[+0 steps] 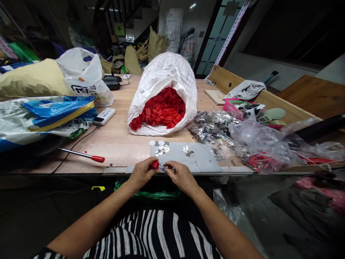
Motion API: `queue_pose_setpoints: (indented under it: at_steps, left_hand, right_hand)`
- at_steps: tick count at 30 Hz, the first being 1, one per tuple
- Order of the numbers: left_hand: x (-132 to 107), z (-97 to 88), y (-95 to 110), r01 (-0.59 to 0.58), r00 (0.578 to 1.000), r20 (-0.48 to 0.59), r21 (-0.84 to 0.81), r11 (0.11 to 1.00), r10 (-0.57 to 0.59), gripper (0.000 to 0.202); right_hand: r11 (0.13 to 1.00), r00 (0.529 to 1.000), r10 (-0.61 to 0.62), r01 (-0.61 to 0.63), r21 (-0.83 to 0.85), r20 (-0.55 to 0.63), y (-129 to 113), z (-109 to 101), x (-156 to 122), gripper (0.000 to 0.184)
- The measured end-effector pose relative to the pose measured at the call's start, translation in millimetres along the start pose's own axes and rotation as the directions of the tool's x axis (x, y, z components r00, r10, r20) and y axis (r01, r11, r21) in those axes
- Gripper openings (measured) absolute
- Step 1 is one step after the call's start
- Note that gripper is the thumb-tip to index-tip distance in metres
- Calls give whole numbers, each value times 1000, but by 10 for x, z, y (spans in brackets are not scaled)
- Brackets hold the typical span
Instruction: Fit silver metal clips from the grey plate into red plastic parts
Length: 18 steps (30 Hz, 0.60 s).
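Note:
My left hand (142,173) is closed round a small red plastic piece (155,164) at the table's front edge. My right hand (181,175) pinches a thin metal part (163,166) whose tip meets the red piece. Both hands hover just in front of a grey metal sheet (179,156) that carries two little heaps of shiny metal bits (162,150). Behind the sheet lies a white woven sack (167,77) on its side, its mouth full of red plastic pieces (161,109).
A red-handled screwdriver (83,155) lies left of the hands. Clear plastic bags of metal parts (215,131) and red parts (262,158) crowd the right. A white remote (104,116), blue and white bags (58,109) and a black cable sit at the left.

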<state>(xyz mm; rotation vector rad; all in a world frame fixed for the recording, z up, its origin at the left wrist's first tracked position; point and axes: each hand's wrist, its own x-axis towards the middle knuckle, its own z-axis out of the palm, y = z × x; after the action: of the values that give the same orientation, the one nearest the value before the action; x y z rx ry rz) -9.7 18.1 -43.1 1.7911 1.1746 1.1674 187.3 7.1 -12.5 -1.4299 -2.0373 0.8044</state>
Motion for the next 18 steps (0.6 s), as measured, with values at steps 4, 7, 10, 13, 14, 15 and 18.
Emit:
queue_pose_setpoints:
  at_steps: [4, 7, 10, 13, 14, 15, 18]
  left_hand:
    - [48, -3, -56, 3, 1000, 19, 26, 1000, -4, 38]
    - [69, -14, -55, 2, 1000, 19, 5, 1000, -2, 39]
    - [75, -21, -49, -8, 1000, 30, 36, 999, 7, 40]
    - [73, -20, -54, -16, 999, 37, 75, 997, 13, 38]
    - [71, -19, -57, -13, 999, 41, 82, 997, 10, 38]
    - [71, -18, -58, -8, 999, 46, 88, 996, 4, 38]
    - [69, -21, -55, -2, 998, 62, 104, 995, -5, 36]
  right_hand:
    - [999, 1000, -14, 15, -48, 13, 3, 4, 4, 19]
    - [997, 999, -23, 25, -77, 28, 6, 7, 5, 20]
    - [994, 999, -31, 35, -104, 37, 11, 24, 1, 19]
    - [991, 999, -38, 42, -130, 35, 12, 47, -4, 18]
    - [989, 999, -40, 44, -139, 33, 10, 54, -6, 18]
    - [988, 999, -41, 45, -148, 30, 8, 59, -8, 18]
    - [983, 999, -39, 44, -176, 31, -8, 62, -10, 17]
